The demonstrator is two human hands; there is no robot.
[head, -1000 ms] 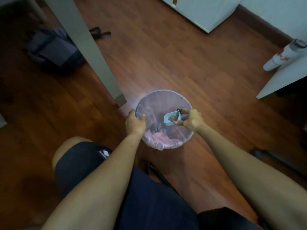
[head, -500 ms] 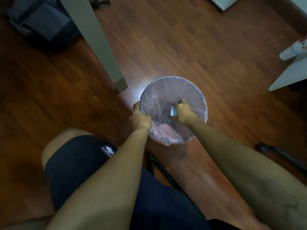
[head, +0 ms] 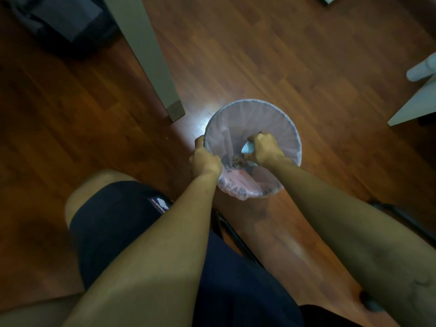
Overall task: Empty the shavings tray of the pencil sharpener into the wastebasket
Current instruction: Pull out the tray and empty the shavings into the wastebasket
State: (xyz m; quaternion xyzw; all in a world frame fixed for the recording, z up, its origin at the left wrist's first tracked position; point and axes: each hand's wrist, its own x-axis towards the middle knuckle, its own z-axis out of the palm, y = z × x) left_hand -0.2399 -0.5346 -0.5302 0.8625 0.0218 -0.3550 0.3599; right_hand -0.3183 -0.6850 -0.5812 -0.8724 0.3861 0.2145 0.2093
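Now – right hand (head: 264, 149) pinching tray (head: 247, 147) inside wastebasket (head: 283, 119), left hand (head: 204, 161) gripping rim – shavings (head: 237, 161) below.

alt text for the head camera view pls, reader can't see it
Seen from above, a seated person's right hand tips a small pale shavings tray inside a lined wastebasket while brown shavings fall from it. The left hand grips the basket's near rim. It stands on a wooden floor beside a grey table leg.

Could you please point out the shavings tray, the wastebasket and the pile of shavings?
shavings tray (head: 247, 147): head view, pale edge beside the hand.
wastebasket (head: 253, 101): head view, far rim.
shavings (head: 237, 160): head view, middle of brown clump.
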